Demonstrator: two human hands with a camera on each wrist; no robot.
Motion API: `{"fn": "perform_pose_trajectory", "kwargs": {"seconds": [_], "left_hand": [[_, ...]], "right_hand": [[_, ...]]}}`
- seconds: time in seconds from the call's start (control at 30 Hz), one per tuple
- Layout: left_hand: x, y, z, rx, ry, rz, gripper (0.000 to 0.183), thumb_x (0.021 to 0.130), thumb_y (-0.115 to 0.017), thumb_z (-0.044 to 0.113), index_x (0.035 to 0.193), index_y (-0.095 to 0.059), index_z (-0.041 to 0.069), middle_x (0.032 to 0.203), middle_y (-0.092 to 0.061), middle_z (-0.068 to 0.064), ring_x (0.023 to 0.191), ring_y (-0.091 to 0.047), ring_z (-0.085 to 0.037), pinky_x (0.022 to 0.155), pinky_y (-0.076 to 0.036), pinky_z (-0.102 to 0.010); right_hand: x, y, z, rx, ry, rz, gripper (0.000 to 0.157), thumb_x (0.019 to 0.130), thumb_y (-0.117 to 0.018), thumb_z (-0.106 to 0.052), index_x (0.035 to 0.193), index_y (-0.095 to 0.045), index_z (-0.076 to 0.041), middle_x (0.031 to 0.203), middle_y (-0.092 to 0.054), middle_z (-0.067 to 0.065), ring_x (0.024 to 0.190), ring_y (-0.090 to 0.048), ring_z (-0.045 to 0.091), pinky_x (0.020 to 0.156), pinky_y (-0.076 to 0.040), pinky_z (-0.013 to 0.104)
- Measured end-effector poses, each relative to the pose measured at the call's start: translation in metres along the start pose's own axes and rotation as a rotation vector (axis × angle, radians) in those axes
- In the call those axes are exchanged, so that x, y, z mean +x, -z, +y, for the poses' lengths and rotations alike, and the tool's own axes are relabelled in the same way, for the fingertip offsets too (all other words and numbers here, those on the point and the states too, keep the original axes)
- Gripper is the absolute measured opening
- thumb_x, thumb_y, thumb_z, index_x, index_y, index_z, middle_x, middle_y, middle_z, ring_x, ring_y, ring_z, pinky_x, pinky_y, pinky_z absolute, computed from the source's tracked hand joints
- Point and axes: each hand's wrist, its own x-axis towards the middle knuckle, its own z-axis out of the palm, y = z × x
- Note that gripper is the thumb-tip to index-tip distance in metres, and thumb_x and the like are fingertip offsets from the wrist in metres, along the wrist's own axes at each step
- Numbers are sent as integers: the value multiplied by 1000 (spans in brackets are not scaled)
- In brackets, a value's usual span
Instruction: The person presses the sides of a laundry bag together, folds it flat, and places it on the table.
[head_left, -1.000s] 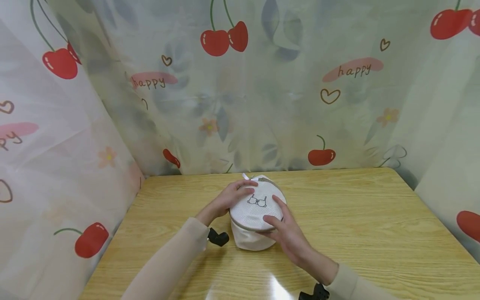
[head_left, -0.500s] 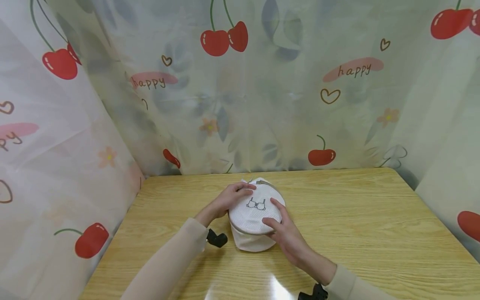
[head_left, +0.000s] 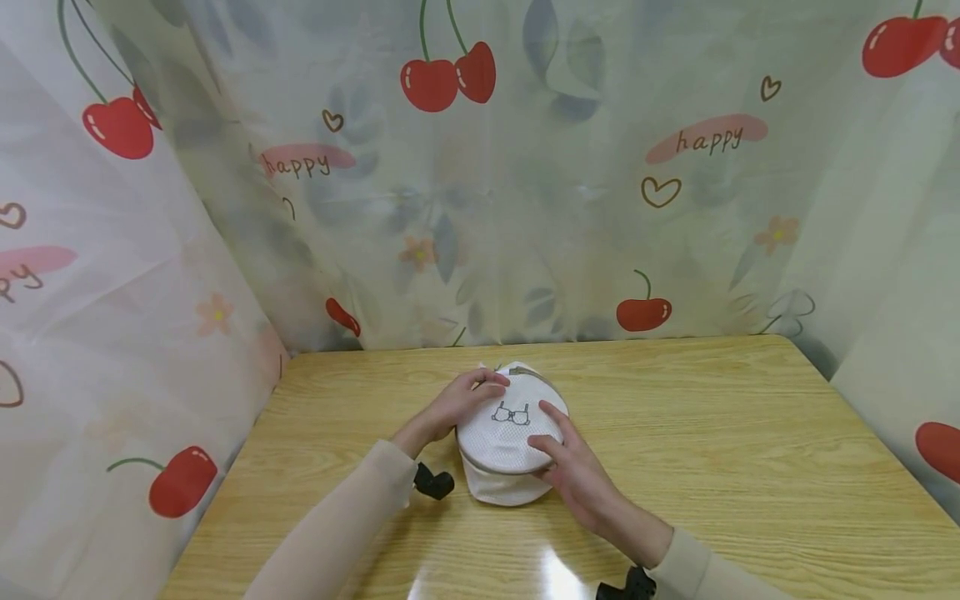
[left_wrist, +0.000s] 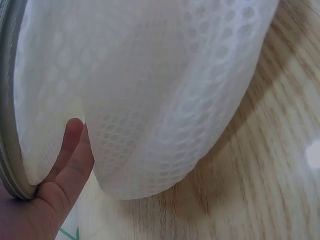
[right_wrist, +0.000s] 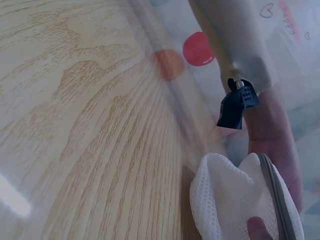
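A round white mesh laundry bag (head_left: 504,446) with a small bra drawing on its top stands on the wooden table. A grey zipper (left_wrist: 11,130) runs around its rim. My left hand (head_left: 452,403) grips the rim from the left; in the left wrist view its fingers (left_wrist: 75,165) reach under the zipper, against the mesh side. From the right, my right hand (head_left: 583,479) holds the near edge, two fingertips on the top and the others below the rim. The right wrist view shows one fingertip (right_wrist: 257,229) on the soft, dented side wall.
Wood-grain table (head_left: 720,450) spreads to both sides. Behind it and at the sides hang curtains (head_left: 555,183) printed with cherries and hearts. A black wrist camera mount (head_left: 435,482) juts out by the left sleeve, another mount (head_left: 628,585) by the right.
Both hands have shifted the bag's top slightly toward me and to the left. A white tab that stood up at the far rim has dropped from sight. The grip stays much the same.
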Motion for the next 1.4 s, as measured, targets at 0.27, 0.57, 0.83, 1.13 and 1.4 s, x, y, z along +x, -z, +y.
{"fn": "perform_pose_trajectory", "kwargs": {"seconds": [0.27,0.57,0.83,1.13,1.4], "left_hand": [[3,8,-2,-67,-8,-77,25,101,-69,21,124,-69,12,166,-36,-8,157,-20,-27,124,-22,-41],[6,11,-3,-245,82,-178,33,103,-67,20,135,-64,13,164,-36,-6,119,-58,-16,83,-56,-27],[8,12,-3,-250,100,-188,37,102,-68,20,138,-64,15,165,-32,-7,99,-68,-16,76,-58,-28],[7,11,-5,-258,98,-229,37,103,-66,20,140,-62,15,154,-47,-9,92,-71,-19,71,-60,-29],[7,8,-8,-219,103,-237,36,104,-66,22,140,-61,16,128,-65,-14,84,-72,-19,65,-60,-29]], "right_hand": [[2,5,-1,16,-16,-17,70,104,-52,-8,166,-20,-16,169,-13,19,144,-38,37,111,-42,52],[3,8,-3,28,-6,-45,67,105,-51,-9,164,-21,-14,170,-13,17,145,-38,38,113,-39,58],[4,7,-6,32,2,-41,67,104,-51,-8,164,-21,-12,170,-10,18,146,-34,40,115,-34,62],[4,9,-4,15,-3,-30,66,105,-52,-8,164,-22,-12,169,-12,18,146,-35,39,114,-37,59],[3,11,-2,-4,-1,-29,64,106,-50,-9,163,-21,-11,169,-14,18,143,-39,36,110,-42,48]]}}
